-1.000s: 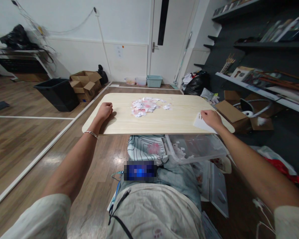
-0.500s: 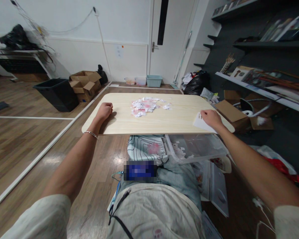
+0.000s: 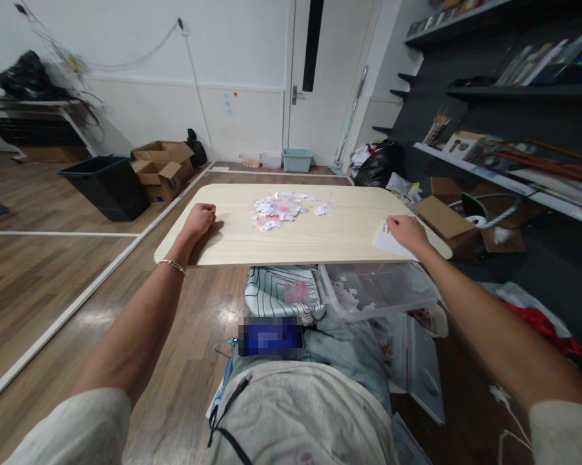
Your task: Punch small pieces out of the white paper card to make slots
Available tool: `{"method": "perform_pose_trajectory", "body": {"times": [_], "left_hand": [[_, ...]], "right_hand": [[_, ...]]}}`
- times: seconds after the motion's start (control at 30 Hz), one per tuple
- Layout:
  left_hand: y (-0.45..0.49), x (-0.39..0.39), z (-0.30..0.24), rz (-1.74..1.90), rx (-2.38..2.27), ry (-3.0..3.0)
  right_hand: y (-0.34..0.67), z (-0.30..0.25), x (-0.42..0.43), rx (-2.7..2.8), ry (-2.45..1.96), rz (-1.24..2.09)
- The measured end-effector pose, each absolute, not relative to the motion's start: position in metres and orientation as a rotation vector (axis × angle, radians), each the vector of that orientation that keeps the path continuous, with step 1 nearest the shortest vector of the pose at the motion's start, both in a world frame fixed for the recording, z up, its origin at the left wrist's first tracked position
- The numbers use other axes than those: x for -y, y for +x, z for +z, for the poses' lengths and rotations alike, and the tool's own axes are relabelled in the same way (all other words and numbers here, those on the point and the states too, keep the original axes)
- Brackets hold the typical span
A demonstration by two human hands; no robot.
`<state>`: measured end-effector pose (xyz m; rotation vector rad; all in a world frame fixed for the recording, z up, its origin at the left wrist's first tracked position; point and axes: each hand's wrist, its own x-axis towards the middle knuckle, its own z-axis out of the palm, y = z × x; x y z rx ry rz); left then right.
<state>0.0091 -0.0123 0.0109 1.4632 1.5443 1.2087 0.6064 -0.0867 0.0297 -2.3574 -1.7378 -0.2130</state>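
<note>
My left hand (image 3: pixel 199 219) rests as a closed fist near the left end of a pale wooden tabletop (image 3: pixel 237 242); I see nothing held in it. My right hand (image 3: pixel 409 232), also curled into a fist, rests at the right end on a white sheet of paper (image 3: pixel 390 243), its fingers folded under. A loose pile of small white and pinkish paper pieces (image 3: pixel 278 208) lies between the hands, towards the far edge. A few scraps (image 3: pixel 322 210) sit just right of the pile.
Below the table's near edge, a clear plastic bin (image 3: pixel 382 290) holds white scraps, beside a striped cloth bag (image 3: pixel 281 294). A black bin (image 3: pixel 107 187) and cardboard boxes (image 3: pixel 162 169) stand left. Dark shelves (image 3: pixel 494 119) and an open carton (image 3: pixel 453 223) are on the right.
The view has shifted slightly. Both fists stay in place on the tabletop, and the paper pile looks the same.
</note>
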Motion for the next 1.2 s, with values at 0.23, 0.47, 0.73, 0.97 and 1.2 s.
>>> {"method": "perform_pose_trajectory", "body": {"times": [0.23, 0.47, 0.73, 0.97, 1.2], "left_hand": [[0.009, 0.011, 0.013, 1.203, -1.574, 1.455], [0.007, 0.01, 0.011, 1.203, -1.576, 1.477], [0.008, 0.009, 0.011, 1.211, -1.581, 1.46], [0.008, 0.011, 0.01, 1.219, -1.547, 1.495], [0.007, 0.009, 0.007, 1.203, -1.553, 1.54]], "right_hand": [[0.602, 0.028, 0.087, 1.656, -2.376, -0.202], [0.56, 0.03, 0.074, 1.714, -2.323, -0.186], [0.517, 0.03, 0.05, 1.756, -2.235, -0.134], [0.504, 0.036, 0.033, 1.645, -2.213, -0.234], [0.488, 0.051, 0.012, 1.65, -2.172, -0.387]]}}
